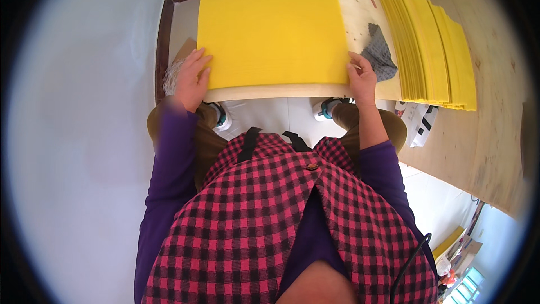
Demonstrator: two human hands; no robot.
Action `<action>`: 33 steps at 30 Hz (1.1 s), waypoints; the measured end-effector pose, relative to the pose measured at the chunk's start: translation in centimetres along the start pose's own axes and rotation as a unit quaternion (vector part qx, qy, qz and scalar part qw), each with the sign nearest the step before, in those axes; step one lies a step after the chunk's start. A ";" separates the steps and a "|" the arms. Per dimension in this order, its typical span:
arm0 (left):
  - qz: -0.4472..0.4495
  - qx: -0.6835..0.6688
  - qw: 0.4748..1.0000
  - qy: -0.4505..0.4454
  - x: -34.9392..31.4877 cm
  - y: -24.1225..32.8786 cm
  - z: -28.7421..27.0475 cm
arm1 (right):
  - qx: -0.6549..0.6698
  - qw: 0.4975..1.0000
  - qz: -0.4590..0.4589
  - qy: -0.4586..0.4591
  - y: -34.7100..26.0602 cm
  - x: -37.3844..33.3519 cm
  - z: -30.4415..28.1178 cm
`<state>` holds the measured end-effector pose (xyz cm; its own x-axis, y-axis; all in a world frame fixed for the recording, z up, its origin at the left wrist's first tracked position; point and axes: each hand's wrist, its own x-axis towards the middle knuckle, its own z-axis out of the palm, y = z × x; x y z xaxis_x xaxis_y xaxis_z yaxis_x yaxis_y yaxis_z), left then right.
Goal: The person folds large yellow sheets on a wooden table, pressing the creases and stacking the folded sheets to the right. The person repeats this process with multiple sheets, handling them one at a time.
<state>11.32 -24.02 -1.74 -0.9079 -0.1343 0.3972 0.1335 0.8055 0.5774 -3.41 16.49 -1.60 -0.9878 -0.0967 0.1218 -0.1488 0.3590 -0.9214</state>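
A smooth yellow cloth-like sheet [273, 34] lies flat on the pale wooden table in front of me, its near edge close to the table's front. At its left edge, near the front corner, rests my left hand [193, 80], fingers extended and a little apart. My right hand [363, 80] is at the opposite front corner, fingers curled and thumb close to the index finger, pinching the sheet's edge. Whether the sheet is one layer or several cannot be made out.
Folded yellow pieces [430, 50] stand in a thick stack on the right. A crumpled grey cloth [380, 53] lies between stack and sheet. Whitish strands [171, 76] hang beside my left hand. A dark brown frame edge [164, 45] borders the left, next to a pale wall.
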 end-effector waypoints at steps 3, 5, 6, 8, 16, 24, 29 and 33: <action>0.000 0.011 1.000 -0.004 0.0 0.0 0.0 | 0.013 1.000 0.002 0.020 -0.2 0.1 0.1; -0.003 0.005 1.000 0.003 -0.1 0.1 0.1 | 0.008 0.999 0.017 0.037 -0.5 0.3 0.2; -0.007 0.003 1.000 0.006 -0.1 0.1 0.2 | -0.001 0.999 0.029 0.044 -0.7 0.5 0.1; -0.016 -0.003 1.000 0.012 0.0 0.1 0.2 | -0.004 0.997 0.052 0.051 -1.1 1.0 0.2; -0.032 -0.010 0.999 0.002 -0.1 0.1 0.3 | 0.079 0.991 0.097 0.049 -1.7 1.5 0.5; -0.050 -0.013 0.999 0.001 -0.1 0.1 0.2 | 0.093 0.990 0.091 0.054 -1.3 1.3 0.4; -0.052 -0.022 0.998 0.007 -0.2 0.2 0.2 | 0.086 0.991 0.091 0.051 -1.1 1.1 0.4; -0.051 -0.018 0.998 0.008 -0.1 0.2 0.2 | 0.083 0.991 0.093 0.048 -1.0 1.0 0.3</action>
<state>11.39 -23.70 -1.79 -0.9109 -0.2244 0.3463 0.0548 0.7660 0.6405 -4.26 15.71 -0.67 -0.9984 0.0490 -0.0291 0.0386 0.2047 -0.9781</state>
